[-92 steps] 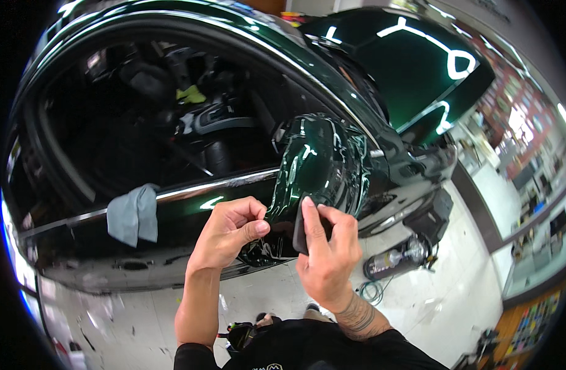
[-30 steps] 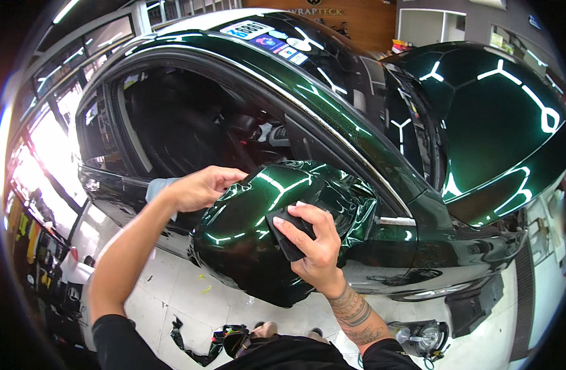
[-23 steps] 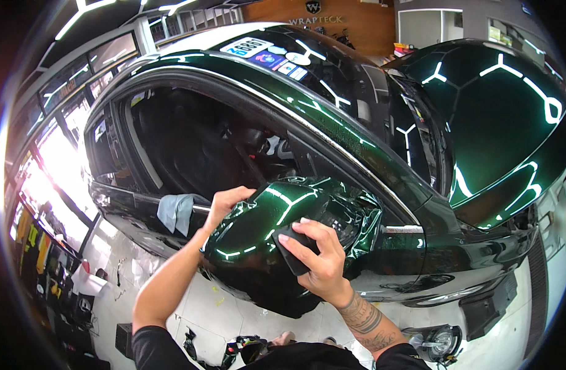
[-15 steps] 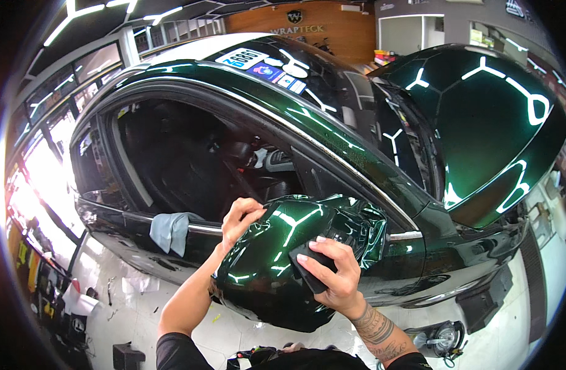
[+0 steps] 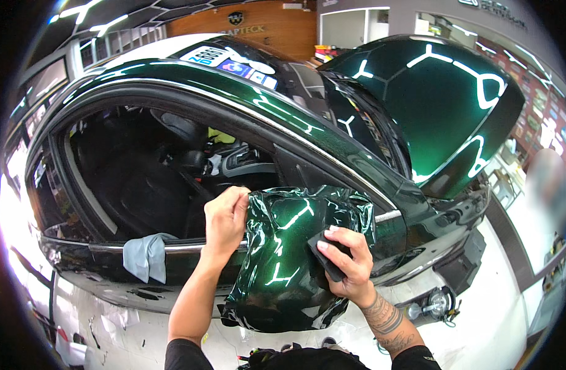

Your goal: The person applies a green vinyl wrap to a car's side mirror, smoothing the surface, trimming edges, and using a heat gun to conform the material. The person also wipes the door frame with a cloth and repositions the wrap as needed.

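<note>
A dark green glossy vinyl film (image 5: pixel 283 243) drapes over the car's side mirror, its edges wrinkled along the top and at the lower left. My left hand (image 5: pixel 226 219) is closed in a fist on the film's upper left edge, beside the door window. In my right hand (image 5: pixel 352 268) is a black squeegee (image 5: pixel 325 258), pinched between fingers and thumb and laid against the right part of the film. The mirror itself is hidden under the film.
A grey-blue cloth (image 5: pixel 145 256) hangs over the door sill, left of my left arm. The dark green hood (image 5: pixel 443 123) stands raised at the far right. On the floor to the right sits a machine with a clear round part (image 5: pixel 437 303). A blurred person (image 5: pixel 545 191) is at the right edge.
My left fist has shifted and turned, pulling the film's left edge straighter and more upright. The squeegee sits farther right on the film. The whole view has swung to the right.
</note>
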`<state>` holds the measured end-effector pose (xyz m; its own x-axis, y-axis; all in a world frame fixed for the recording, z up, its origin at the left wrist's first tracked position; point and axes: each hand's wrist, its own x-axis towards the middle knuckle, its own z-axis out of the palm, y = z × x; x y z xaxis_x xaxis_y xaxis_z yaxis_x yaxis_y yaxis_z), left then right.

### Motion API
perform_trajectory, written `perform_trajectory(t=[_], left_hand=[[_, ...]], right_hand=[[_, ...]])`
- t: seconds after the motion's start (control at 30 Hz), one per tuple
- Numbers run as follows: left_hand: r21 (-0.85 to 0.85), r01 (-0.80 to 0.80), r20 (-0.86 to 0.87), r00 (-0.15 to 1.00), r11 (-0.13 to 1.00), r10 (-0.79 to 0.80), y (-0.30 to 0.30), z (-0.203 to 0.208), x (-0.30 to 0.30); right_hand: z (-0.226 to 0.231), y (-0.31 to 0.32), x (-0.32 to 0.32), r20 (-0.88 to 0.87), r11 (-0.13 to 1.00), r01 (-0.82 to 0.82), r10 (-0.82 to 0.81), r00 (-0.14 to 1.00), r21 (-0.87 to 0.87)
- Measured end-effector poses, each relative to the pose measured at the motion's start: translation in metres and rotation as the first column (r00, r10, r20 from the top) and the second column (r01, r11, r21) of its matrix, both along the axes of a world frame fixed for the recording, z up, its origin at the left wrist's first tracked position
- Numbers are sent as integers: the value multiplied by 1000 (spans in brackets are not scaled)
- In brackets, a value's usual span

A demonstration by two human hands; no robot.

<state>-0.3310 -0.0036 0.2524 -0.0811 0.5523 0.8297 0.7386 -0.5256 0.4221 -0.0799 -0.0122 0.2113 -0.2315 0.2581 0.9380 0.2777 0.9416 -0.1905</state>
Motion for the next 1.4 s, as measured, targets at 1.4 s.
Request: perform_trajectory(t=[1.4], left_hand=[[-639,-415,-536,844,647,12,10,94,41]], right_hand=[[-496,-139,717,594,-126,745,-695,405,-655]])
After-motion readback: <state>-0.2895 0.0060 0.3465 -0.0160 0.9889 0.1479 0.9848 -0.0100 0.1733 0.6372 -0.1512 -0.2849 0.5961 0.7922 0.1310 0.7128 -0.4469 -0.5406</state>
